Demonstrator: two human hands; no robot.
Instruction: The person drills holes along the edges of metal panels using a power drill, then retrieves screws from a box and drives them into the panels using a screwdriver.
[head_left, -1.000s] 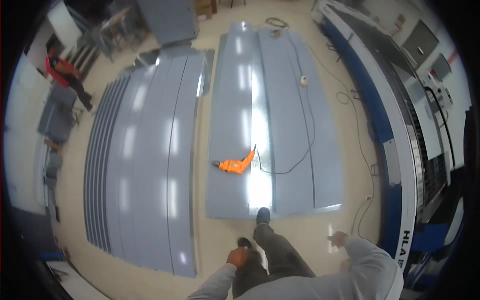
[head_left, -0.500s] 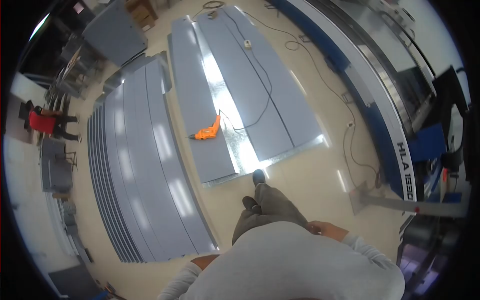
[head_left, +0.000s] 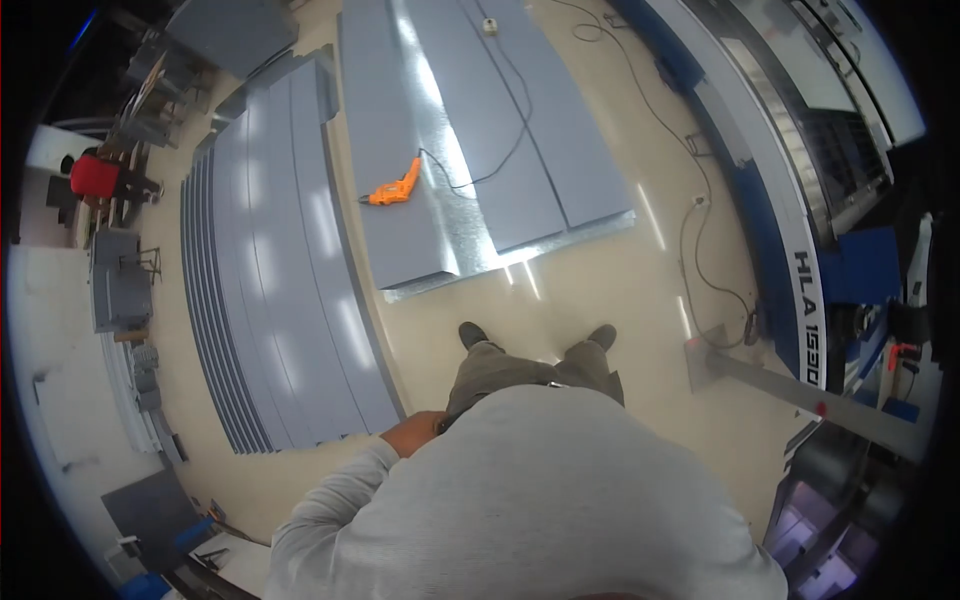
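My left hand (head_left: 413,433) is down at the left hip of the grey trousers (head_left: 530,374), by the pocket. Its fingers are hidden, so their pose does not show. My right hand is out of sight behind the grey shirt. On the floor ahead, an orange power drill (head_left: 393,187) lies on a grey metal panel (head_left: 390,120), its cord trailing right over other panels. Neither hand touches it.
A stack of long grey panels (head_left: 285,230) stands at left. A big blue and white machine (head_left: 800,250) lines the right, with a grey bar (head_left: 770,373) near the floor. Cables (head_left: 655,115) run along the floor. A person in red (head_left: 95,177) is at far left.
The view has shifted, so the panels and drill sit higher in it. My feet are now apart. My left hand has come into view at the hip, and my right hand has gone out of sight.
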